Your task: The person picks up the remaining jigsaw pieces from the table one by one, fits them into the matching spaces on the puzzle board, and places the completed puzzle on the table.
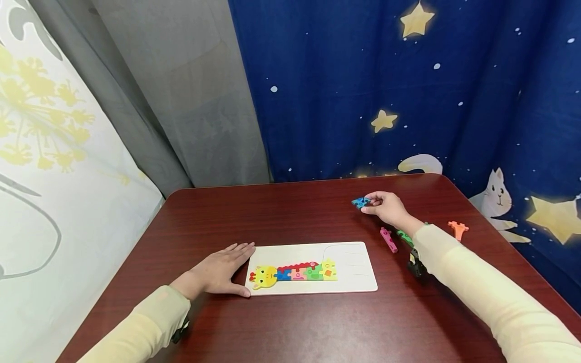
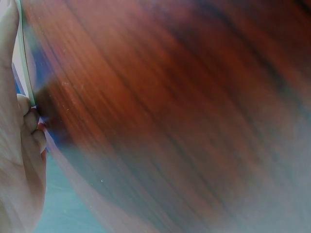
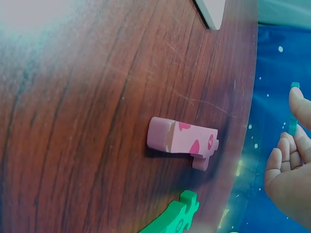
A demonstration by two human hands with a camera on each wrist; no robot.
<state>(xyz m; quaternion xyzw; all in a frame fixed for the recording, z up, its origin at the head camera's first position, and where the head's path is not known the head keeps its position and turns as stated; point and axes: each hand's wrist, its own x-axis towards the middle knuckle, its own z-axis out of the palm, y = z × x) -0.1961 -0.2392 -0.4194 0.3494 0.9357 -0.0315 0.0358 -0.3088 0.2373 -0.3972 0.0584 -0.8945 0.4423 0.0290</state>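
At the far right of the table, my right hand [image 1: 386, 206] pinches a blue puzzle piece [image 1: 360, 202] between thumb and fingers. Only the piece's narrow edge [image 3: 293, 124] shows in the right wrist view. My left hand [image 1: 221, 269] lies with fingers extended at the left end of a white puzzle board [image 1: 355, 282], thumb at its near corner. On the board lies a partly assembled giraffe puzzle [image 1: 297, 274]: a yellow head, a red mane and a row of blue, pink, green and yellow pieces. Faint outlines are drawn on the board's right part.
Under my right forearm lie a pink spotted piece [image 1: 389, 240] and a green piece [image 1: 404, 238], partly covered by the sleeve. An orange piece [image 1: 458, 230] lies farther right. Curtains [image 1: 327, 101] hang behind the table's far edge.
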